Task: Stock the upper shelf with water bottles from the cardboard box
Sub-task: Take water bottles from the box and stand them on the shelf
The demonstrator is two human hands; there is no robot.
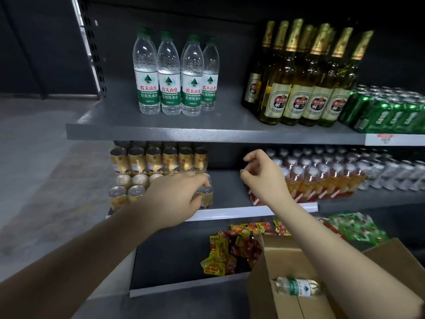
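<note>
Several clear water bottles [170, 74] with green caps and green-white labels stand in a tight group on the left part of the upper shelf [207, 133]. One more water bottle [296, 287] lies on its side in the open cardboard box [282, 261] at the lower right. My left hand [174, 199] hangs in front of the gold cans on the middle shelf, fingers loosely curled and holding nothing. My right hand [264, 176] is in the gap of the middle shelf below the upper shelf's edge, fingers loosely bent and empty.
Tall beer bottles [299, 88] and green can packs [386, 111] fill the upper shelf's right side. Gold cans [138, 166], orange drink bottles [322, 180] and white cans [395, 173] crowd the middle shelf. Snack packets [230, 249] lie on the bottom shelf.
</note>
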